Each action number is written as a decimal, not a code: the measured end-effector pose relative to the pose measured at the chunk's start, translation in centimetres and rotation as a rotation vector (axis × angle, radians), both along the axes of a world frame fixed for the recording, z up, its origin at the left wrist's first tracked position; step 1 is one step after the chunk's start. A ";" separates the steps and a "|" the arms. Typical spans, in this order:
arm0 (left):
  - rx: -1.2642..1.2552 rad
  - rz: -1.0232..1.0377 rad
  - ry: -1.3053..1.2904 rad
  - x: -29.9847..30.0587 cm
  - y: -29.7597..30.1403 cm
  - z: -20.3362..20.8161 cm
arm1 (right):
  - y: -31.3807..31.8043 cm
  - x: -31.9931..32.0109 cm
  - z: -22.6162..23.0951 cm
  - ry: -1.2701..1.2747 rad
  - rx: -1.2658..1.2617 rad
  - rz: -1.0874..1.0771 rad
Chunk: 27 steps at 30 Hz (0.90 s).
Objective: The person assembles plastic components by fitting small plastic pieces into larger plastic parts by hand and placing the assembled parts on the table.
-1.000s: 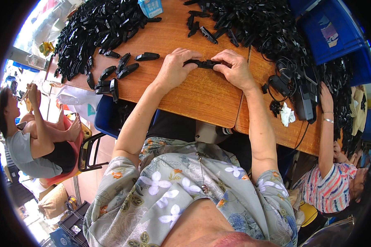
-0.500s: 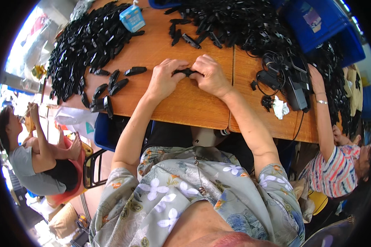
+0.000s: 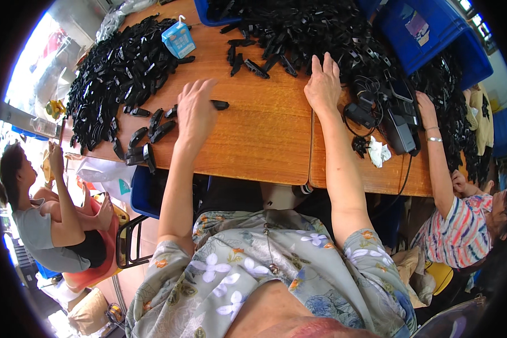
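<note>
My left hand [image 3: 195, 115] is over the left part of the table, its fingers stretched out. Beside its thumb side shows a small elongated black plastic piece [image 3: 221, 105]; I cannot tell whether the hand touches it. Another black piece [image 3: 170, 111] lies partly hidden behind that hand. My right hand [image 3: 324, 87] reaches forward with fingers extended, at the near edge of a large heap of black pieces [image 3: 304, 28]. Several loose black pieces [image 3: 257, 69] lie in front of that heap.
A second black heap [image 3: 124, 67] covers the left, with a blue drink carton [image 3: 178, 39] beside it. Cables and a dark box-shaped device [image 3: 401, 135] lie right, near crumpled white paper [image 3: 379, 153]. A blue bin [image 3: 428, 34] stands behind. A person's hand [image 3: 427, 110] rests at the right edge.
My hands were together over one black piece; they have parted. The left moved left, and the right went forward to the large heap. A black piece now shows beside my left hand.
</note>
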<state>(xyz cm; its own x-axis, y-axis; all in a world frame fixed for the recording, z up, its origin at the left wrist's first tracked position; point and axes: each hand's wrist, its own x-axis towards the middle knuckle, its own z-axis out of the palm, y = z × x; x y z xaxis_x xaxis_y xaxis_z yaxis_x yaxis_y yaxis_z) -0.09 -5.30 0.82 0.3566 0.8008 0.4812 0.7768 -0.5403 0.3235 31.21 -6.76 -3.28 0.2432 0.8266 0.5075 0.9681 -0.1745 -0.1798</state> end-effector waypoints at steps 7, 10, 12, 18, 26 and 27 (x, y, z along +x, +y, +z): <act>-0.013 -0.141 0.126 7.7 6.5 -2.2 | 0.5 -0.4 -0.1 0.118 -0.085 -0.125; -0.033 -0.173 0.226 8.4 5.8 -3.0 | 0.0 0.9 -0.7 0.178 -0.012 0.000; 0.049 -0.198 0.233 8.2 4.1 -3.0 | -0.1 1.8 -1.1 0.242 0.057 0.203; 0.073 -0.167 0.190 5.5 0.4 -2.2 | -1.4 0.5 -0.2 0.515 0.046 0.571; 0.258 -0.203 0.149 3.4 -2.7 -2.7 | -2.9 1.3 3.5 0.621 -0.147 0.362; 0.249 -0.190 0.095 3.5 -2.7 -2.4 | -3.4 0.9 3.8 0.621 -0.150 0.364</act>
